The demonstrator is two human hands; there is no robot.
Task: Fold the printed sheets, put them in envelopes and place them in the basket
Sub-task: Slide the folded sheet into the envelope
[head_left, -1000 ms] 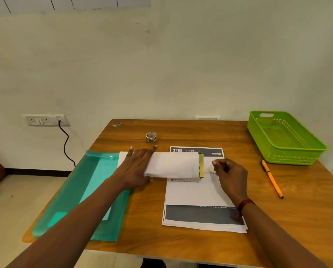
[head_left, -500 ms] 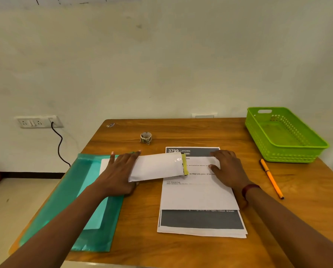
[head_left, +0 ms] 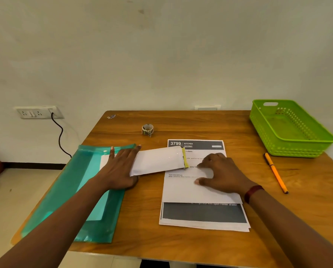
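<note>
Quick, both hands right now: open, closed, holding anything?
Left hand: open, flat, pinning the envelope.
Right hand: open, fingers spread, pressing the folded sheet; gripping nothing.

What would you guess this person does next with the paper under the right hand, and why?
Probably lift the folded sheet with the right hand and slide it into the envelope. The left hand pins the envelope flat, its yellow-edged end faces the sheet, and the green basket holds nothing yet.
</note>
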